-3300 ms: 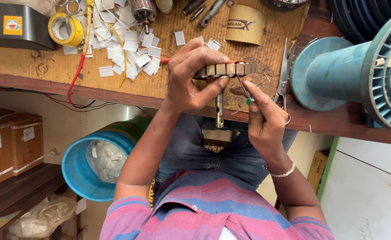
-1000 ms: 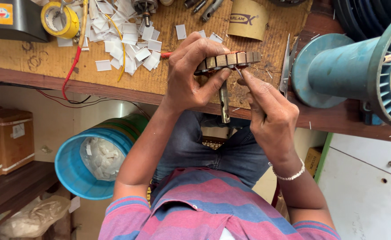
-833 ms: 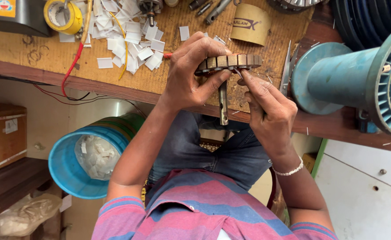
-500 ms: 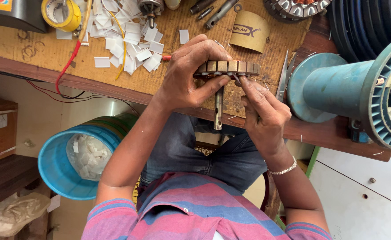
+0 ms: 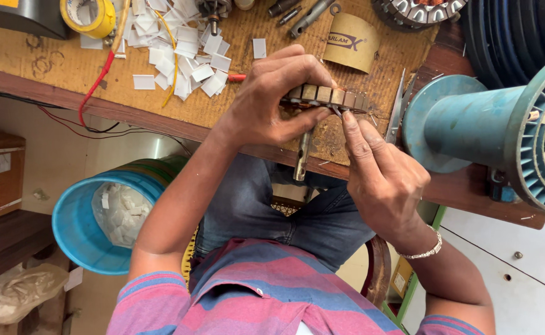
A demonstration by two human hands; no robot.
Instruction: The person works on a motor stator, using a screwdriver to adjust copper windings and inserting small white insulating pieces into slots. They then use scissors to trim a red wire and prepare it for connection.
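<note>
— What's around you, biggest first?

— The blue cable spool [image 5: 502,124] on my right, then the blue bin [image 5: 93,217] below the wooden workbench [image 5: 31,56]. On the bench lie white paper slips [image 5: 179,43] and a yellow tape roll [image 5: 89,15].

— And in your hands?

— My left hand [image 5: 272,99] is clamped around the slotted motor armature [image 5: 328,97], held above the bench edge with its shaft [image 5: 301,155] pointing down toward my lap.

— What has changed?

— Half a second ago my right hand [image 5: 384,180] sat lower. Now its forefinger and thumb are pinched narrow against the armature's underside, on something too small to make out. I judge I'm working a slot.
</note>
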